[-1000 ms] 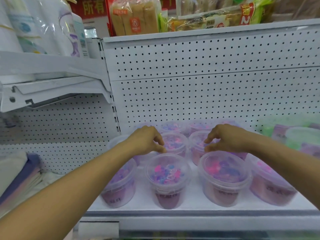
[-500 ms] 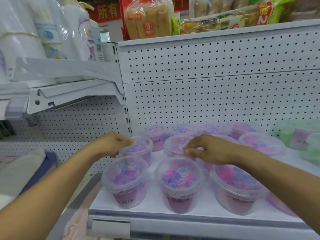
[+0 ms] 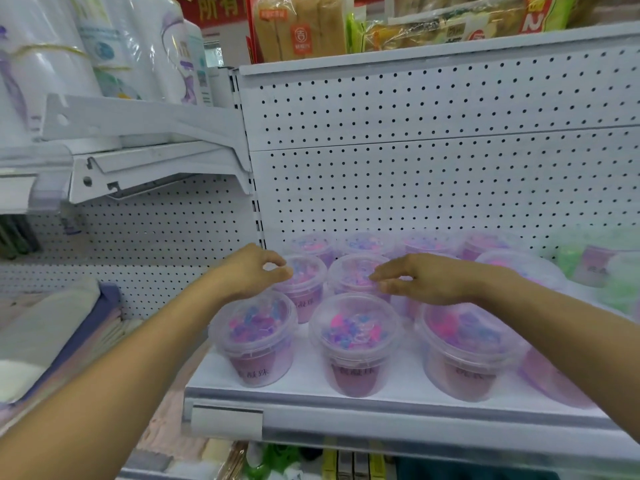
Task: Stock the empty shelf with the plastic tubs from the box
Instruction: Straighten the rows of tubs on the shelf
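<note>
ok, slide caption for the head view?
Both hands hover over purple tubs on the white shelf.

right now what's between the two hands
In the head view, a second-row purple tub sits between the left hand and right hand; the right fingertips reach over its lid.

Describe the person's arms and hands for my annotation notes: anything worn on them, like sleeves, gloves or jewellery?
Both forearms are bare up to the frame edge, with no sleeve showing. The left hand and right hand wear no gloves, and no ring, watch or bracelet is visible at either wrist.
</note>
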